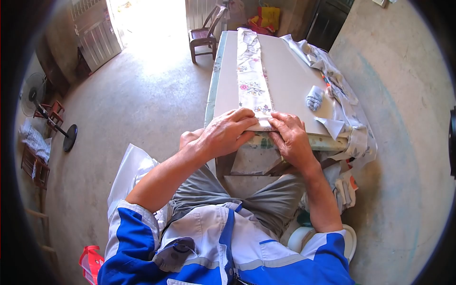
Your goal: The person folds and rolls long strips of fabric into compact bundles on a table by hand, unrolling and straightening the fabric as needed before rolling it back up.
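A long white fabric strip with small coloured flowers runs lengthwise over the pale tabletop. Its near end lies at the table's front edge, between my two hands. My left hand is closed on the left side of that end, fingers bent over the cloth. From the right, my right hand pinches the same end, thumb and fingers drawn together. The edge of the cloth under my fingertips is partly hidden.
The table carries a rolled grey-white bundle and scrap fabric along its right side. A wooden chair stands past the far left corner. A black fan is on the left floor.
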Tool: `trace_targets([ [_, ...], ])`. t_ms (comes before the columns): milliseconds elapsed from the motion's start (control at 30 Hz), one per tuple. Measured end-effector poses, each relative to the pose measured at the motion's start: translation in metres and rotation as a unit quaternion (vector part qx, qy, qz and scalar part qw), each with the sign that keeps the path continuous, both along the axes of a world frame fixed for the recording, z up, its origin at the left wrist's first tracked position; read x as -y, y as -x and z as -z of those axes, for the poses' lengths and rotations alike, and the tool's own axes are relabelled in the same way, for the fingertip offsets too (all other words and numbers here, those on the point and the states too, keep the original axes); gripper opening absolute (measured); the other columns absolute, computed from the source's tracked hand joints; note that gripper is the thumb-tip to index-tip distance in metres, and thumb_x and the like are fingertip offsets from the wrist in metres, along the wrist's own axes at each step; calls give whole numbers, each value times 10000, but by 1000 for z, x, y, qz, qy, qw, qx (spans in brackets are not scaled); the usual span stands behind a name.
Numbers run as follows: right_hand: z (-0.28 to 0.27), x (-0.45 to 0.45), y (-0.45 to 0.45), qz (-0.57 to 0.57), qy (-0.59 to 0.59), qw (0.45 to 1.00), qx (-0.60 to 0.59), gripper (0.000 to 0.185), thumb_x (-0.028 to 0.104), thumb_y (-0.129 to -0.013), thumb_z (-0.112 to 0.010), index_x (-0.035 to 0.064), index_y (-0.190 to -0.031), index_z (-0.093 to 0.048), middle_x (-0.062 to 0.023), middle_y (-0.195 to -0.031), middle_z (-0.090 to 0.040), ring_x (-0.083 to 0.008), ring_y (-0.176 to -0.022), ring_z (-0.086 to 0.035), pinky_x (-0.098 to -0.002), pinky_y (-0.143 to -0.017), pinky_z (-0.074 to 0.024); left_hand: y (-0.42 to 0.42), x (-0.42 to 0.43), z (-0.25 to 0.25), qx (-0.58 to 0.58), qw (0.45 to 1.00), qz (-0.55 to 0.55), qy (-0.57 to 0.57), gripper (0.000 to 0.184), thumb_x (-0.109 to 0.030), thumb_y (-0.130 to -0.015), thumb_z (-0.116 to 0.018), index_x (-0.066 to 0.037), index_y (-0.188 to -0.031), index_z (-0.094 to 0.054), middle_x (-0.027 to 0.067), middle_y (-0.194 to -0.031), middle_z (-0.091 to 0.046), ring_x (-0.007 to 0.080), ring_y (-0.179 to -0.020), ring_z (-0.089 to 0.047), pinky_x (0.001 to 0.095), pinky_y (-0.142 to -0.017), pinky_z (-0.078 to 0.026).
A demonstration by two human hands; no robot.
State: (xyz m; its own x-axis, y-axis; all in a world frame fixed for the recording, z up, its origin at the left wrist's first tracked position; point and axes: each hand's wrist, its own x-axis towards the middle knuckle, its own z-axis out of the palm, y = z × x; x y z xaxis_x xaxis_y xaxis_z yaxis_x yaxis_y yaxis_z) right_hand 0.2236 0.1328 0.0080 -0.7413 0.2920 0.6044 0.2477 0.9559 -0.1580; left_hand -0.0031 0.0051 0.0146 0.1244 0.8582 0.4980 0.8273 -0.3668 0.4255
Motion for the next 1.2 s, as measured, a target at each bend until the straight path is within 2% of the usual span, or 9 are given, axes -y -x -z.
trace_targets([
  [200, 0, 4, 0, 17, -16, 1000, -4, 340, 166, -959, -739, 64, -1282, -718, -88, -1274, -697, -287, -1208, -621, -446, -997, -462, 5, -5, 4, -73, 994, -8, -85, 282, -163, -944, -766, -70, -1207, -732, 106, -1280, -737, 324, -1164, -683, 451, -1006, -569],
  [300, -3, 2, 1, 21, -36, 999, -4, 309, 161, -970, -725, 62, -1263, -716, -88, -1260, -705, -291, -1189, -626, -445, -985, -465, 5, -6, 2, -77, 993, -10, -92, 267, -149, -948, -759, -74, -1204, -738, 112, -1231, -758, 318, -1162, -686, 444, -1005, -570],
  [600, -5, -8, 10, 24, -11, 999, -29, 280, 160, -1000, -683, 54, -1258, -704, -114, -1154, -727, -315, -1091, -652, -444, -931, -483, 10, -13, -2, -9, 996, -18, -90, 223, -150, -993, -701, -43, -1186, -737, 154, -1083, -745, 349, -1066, -697, 456, -965, -561],
  [767, -7, -15, 17, 24, 7, 999, -34, 279, 156, -1012, -666, 44, -1266, -696, -128, -1132, -731, -332, -1066, -654, -452, -905, -490, 12, -17, -8, 0, 997, -47, -64, 231, -164, -1003, -684, -37, -1189, -735, 171, -1096, -753, 350, -1059, -703, 462, -974, -551],
  [1000, -6, -19, 24, 25, 66, 996, -49, 288, 159, -1031, -650, 19, -1282, -679, -165, -1116, -733, -367, -1057, -656, -485, -947, -503, 15, -24, -6, 16, 997, -74, -31, 277, -215, -1022, -659, -38, -1226, -718, 183, -1128, -754, 362, -1082, -694, 469, -1016, -522],
  [1200, -7, -19, 30, 48, 88, 994, -52, 317, 171, -1027, -659, 11, -1301, -671, -185, -1128, -728, -377, -1050, -654, -485, -948, -512, 18, -28, -12, -21, 996, -89, 8, 328, -258, -1033, -643, -31, -1264, -696, 198, -1193, -741, 374, -1139, -677, 478, -1040, -507],
])
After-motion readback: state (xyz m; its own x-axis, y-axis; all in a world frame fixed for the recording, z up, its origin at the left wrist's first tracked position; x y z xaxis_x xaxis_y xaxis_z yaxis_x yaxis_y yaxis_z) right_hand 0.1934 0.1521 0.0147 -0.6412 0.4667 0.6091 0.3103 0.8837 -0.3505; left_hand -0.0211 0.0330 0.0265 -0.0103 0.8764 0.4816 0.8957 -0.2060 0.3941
